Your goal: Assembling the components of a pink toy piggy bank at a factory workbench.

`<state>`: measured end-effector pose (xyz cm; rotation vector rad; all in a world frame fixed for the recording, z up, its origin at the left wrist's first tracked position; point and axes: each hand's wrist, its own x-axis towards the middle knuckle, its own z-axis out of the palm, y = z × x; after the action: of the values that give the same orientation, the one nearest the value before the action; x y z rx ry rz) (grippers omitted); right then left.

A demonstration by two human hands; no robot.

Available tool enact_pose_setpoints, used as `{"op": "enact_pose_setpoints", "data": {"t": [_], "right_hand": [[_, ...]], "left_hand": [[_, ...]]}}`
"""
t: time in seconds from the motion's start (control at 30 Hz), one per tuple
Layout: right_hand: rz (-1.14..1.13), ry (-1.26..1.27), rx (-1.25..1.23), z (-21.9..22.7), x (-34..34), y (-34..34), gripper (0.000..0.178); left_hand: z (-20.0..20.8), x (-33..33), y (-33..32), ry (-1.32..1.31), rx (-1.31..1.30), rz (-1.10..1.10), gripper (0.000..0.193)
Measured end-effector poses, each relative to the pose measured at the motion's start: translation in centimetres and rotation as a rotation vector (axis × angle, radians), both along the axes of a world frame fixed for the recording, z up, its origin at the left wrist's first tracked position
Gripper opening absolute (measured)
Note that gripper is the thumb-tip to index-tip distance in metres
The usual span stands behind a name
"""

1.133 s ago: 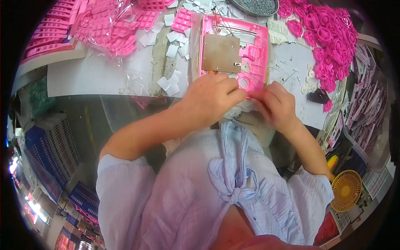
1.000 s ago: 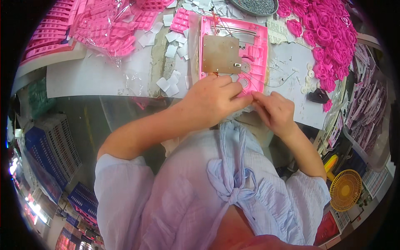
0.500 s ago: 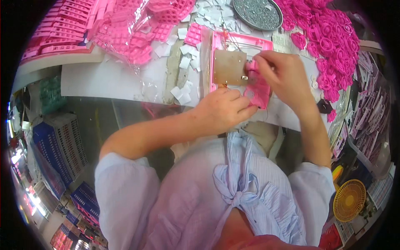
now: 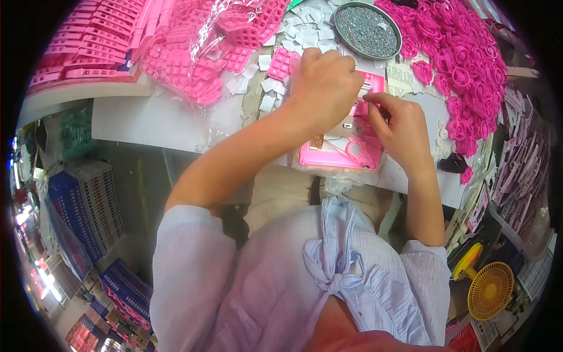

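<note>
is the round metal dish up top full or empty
Full, or nearly: the round metal dish shows a grey glittery fill spread right out to its rim, with no bare bottom visible.

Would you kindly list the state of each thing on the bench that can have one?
Pink frame: flat on the table, both hands on it.
Left hand: pressing on the frame's top.
Right hand: fingertips pinched at the frame.
Round tray: filled with grey bits.
Yellow fan: lying unused.
</note>
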<state>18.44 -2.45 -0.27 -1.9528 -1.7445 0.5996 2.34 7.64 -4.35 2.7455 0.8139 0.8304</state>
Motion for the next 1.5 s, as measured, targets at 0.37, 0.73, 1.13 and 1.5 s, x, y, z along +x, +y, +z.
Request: {"op": "enact_pose_setpoints", "data": {"t": [0.37, 0.73, 1.13, 1.5], "right_hand": [[0.188, -0.143, 0.073, -1.9, -1.9, 5.8, 0.02], [-0.136, 0.469, 0.098, -1.8, -1.6, 2.8, 0.02], [0.173, 0.287, 0.334, -2.8, -1.4, 2.5, 0.012], [0.492, -0.111, 0.505, 0.5, 1.0, 5.6, 0.035]], "left_hand": [[-1.5, -4.8, -1.8, -0.441, -0.472, 0.231, 0.01], [-0.4, -3.8, -1.0, -0.495, -0.494, 0.161, 0.01], [-0.2, -2.5, 1.4, -0.15, -0.581, 0.111, 0.021], [1.1, -2.9, 5.2, -0.086, -0.424, 0.095, 0.026]]}}
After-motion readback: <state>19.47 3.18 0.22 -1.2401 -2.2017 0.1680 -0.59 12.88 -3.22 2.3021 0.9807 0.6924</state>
